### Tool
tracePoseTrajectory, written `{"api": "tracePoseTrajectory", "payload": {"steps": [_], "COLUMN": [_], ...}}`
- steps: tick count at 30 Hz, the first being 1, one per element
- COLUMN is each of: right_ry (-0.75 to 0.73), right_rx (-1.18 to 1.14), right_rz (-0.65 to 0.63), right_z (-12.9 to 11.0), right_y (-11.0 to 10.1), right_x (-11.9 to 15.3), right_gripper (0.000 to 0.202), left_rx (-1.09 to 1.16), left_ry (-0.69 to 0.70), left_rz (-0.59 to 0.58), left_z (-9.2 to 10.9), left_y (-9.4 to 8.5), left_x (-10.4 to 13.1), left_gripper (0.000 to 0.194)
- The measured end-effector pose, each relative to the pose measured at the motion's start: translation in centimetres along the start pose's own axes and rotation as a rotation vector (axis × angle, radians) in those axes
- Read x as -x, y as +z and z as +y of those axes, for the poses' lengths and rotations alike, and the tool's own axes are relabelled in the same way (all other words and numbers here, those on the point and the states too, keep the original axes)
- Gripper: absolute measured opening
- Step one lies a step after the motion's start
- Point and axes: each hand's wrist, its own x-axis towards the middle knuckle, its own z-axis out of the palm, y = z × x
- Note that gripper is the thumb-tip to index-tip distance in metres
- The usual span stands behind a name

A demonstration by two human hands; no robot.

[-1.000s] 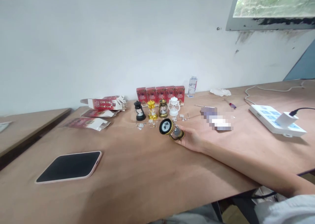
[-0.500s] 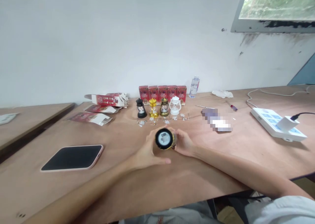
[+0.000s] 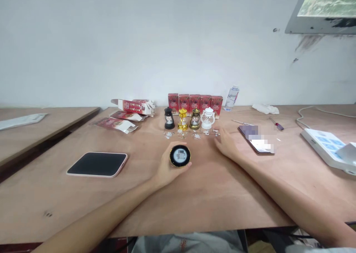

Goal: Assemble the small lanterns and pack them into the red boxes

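While the L hand (image 3: 166,168) grips the lamp (image 3: 180,156) w/ fingers & thumb curled round it, base facing the cam, the R hand (image 3: 226,143) is part open, fingers loosely out, nothing seen in it. Lamp is at the L hand's fingertips, above the table (image 3: 167,212). R fingertips are nr the small bits (image 3: 216,132); can't tell if touching.

Beyond both hands, L to R: black lamp (image 3: 169,119), gold lamp (image 3: 183,119), bronze lamp (image 3: 195,119), white lamp (image 3: 207,119), all upright, w/ red boxes (image 3: 194,104) behind. Left of L hand: pink-edged phone (image 3: 97,164); farther out, opened cartons (image 3: 125,116). Right of R hand: dark-edged phone (image 3: 257,140), then screwdriver (image 3: 279,126) & pwr strip (image 3: 325,145). Bottle (image 3: 232,97) stands beyond R hand.
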Motion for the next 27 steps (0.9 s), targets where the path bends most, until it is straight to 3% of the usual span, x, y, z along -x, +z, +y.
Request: {"api": "tracePoseTrajectory", "payload": {"steps": [5, 11, 15, 21, 27], "right_ry": [0.08, -0.159, -0.184, -0.176, -0.25], "right_rx": [0.118, 0.127, 0.118, 0.086, -0.117], "right_rz": [-0.053, -0.238, -0.284, -0.302, -0.246], "right_z": [3.5, 3.6, 3.6, 2.5, -1.4], "right_y": [-1.8, -1.2, -0.8, -1.5, -0.7], "right_x": [-2.0, -2.9, -2.9, 1.0, 6.6], "right_gripper": [0.051, 0.056, 0.048, 0.046, 0.041], "left_rx": [0.014, 0.007, -0.009, -0.015, 0.002], "left_ry": [0.001, 0.017, 0.042, 0.052, 0.055], "left_rz": [0.013, 0.054, 0.045, 0.042, 0.07], "left_z": [-0.2, -0.8, -0.8, -0.7, -1.0], "left_y": [0.3, 0.1, 0.1, 0.1, 0.3], "left_x": [-0.3, -0.6, -0.7, -0.6, -0.8], "left_gripper": [0.042, 0.041, 0.039, 0.037, 0.036]}}
